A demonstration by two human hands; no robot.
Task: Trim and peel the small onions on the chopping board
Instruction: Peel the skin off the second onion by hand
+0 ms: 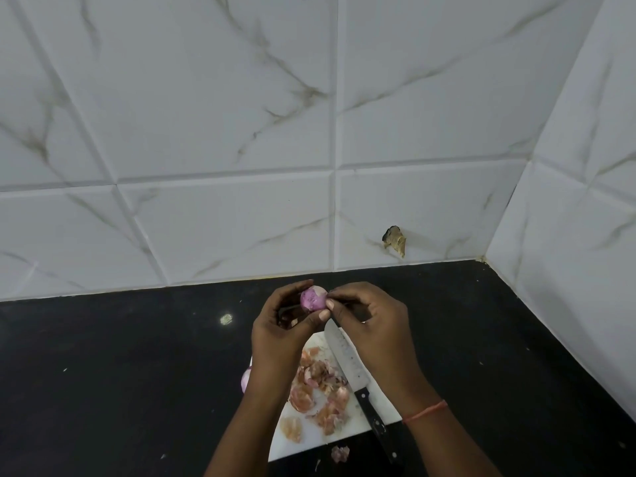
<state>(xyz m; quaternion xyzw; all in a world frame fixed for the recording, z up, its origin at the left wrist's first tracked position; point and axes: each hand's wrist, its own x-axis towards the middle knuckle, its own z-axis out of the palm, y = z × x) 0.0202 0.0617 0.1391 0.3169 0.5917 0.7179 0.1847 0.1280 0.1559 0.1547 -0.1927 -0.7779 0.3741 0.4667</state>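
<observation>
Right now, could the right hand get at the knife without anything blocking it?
Probably yes: the knife lies uncovered on the chopping board just beneath the right hand, but that hand is pinching skin on the onion.

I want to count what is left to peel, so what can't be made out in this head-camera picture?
- Small purple onion at the white chopping board's left edge: mostly hidden by the left forearm.
- Whether more onions lie on the board: both arms cover much of it.
- Black-handled knife: blade tip hidden under the right hand.
- Held onion: far side hidden by the left hand.
</observation>
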